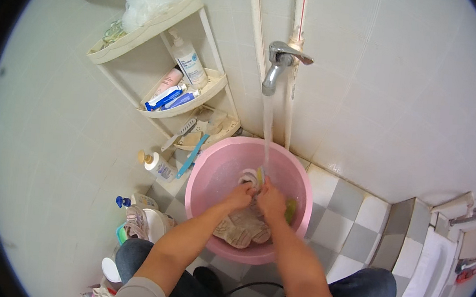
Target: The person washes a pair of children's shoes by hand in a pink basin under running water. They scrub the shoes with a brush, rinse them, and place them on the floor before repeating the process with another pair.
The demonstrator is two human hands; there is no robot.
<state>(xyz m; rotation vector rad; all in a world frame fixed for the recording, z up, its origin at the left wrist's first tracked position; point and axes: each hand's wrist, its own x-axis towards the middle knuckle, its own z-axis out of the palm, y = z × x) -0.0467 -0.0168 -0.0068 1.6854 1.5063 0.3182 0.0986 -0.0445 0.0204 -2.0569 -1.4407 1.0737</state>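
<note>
Both hands are inside a pink basin (pixel 193 192) on the floor. My left hand (pixel 239 195) has its fingers closed at the white, rounded rim of a wet beige fabric item (pixel 236 231). Its lower part has rounded ends, and I cannot make out whether it is a shoe or a sock. Close beside it, my right hand (pixel 271 201) is closed on a small white-and-yellow object (pixel 260 176), mostly covered by the fingers. Water from a chrome tap (pixel 279 64) falls right at the fingertips. Something yellow-green (pixel 290 211) lies against the basin's right side.
A cream corner shelf (pixel 161 20) with bottles and tubes stands at the left wall. Below it are a blue-handled brush (pixel 192 157), a white pump bottle (pixel 158 166) and a pale shoe (pixel 137 223). Grey and white tiles (pixel 348 199) cover the floor; a tiled step (pixel 400 230) rises at right.
</note>
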